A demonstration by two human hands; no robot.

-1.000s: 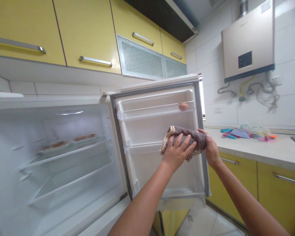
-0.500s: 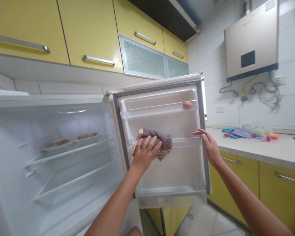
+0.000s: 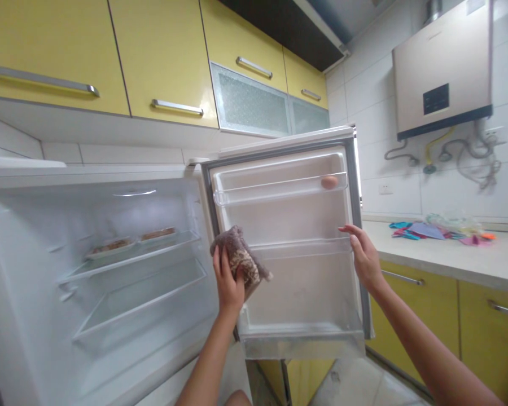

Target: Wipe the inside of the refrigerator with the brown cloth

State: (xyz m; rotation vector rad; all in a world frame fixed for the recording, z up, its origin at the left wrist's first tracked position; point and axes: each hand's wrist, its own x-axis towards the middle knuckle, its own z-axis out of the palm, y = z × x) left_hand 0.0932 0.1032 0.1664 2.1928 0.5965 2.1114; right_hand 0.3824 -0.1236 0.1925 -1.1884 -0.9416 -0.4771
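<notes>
The left hand [image 3: 229, 282] is gripping a brown cloth [image 3: 242, 256], its forearm rising from below, fingers spreading over the near side and pointing upward. The right hand [image 3: 365, 262] is hovering over or touching the outer edge of the fridge door [image 3: 285, 214], index finger extending leftward and thumb standing apart; its other fingers are hiding, so whether it is gripping the edge cannot be told.

The cloth is sitting at the hinge side of the door, overlapping the left end of the middle door rack [image 3: 305, 248]. Its long axis is slanting from upper left to lower right, the cream-patterned end pointing down and right. A wide stretch of door panel is separating cloth from right hand. Above, an egg [image 3: 329, 182] is resting in the upper rack. Leftward, the fridge compartment is opening beside the cloth, its glass shelf [image 3: 131, 259] bearing two trays [image 3: 111, 248].
</notes>
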